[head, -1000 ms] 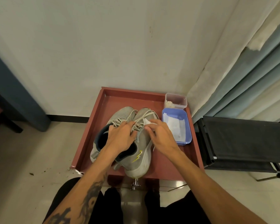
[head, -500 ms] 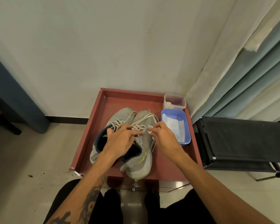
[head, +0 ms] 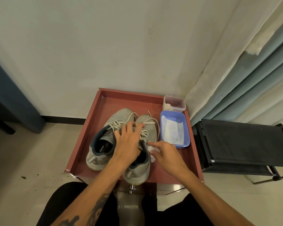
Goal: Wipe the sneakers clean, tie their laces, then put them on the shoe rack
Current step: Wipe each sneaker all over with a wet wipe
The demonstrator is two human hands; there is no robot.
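Observation:
Two grey sneakers with pale laces sit side by side on a red tray [head: 95,132], toes toward the wall. My left hand [head: 129,142] lies spread over the tongue and laces of the right sneaker [head: 151,130], pressing on it. My right hand [head: 166,154] holds a crumpled white wipe [head: 151,150] against that shoe's right side, near the collar. The left sneaker [head: 104,144] lies untouched, its dark lining showing. Both shoes' laces hang loose.
A blue tub [head: 174,129] with white wipes and a small clear box [head: 174,103] stand on the tray's right side. A black fabric shoe rack [head: 242,144] stands to the right, beside curtains. The wall is right behind the tray. My knees are below.
My right hand has slid from the laces down the right sneaker's side toward the heel with the wipe. My left hand has spread flat over the tongue.

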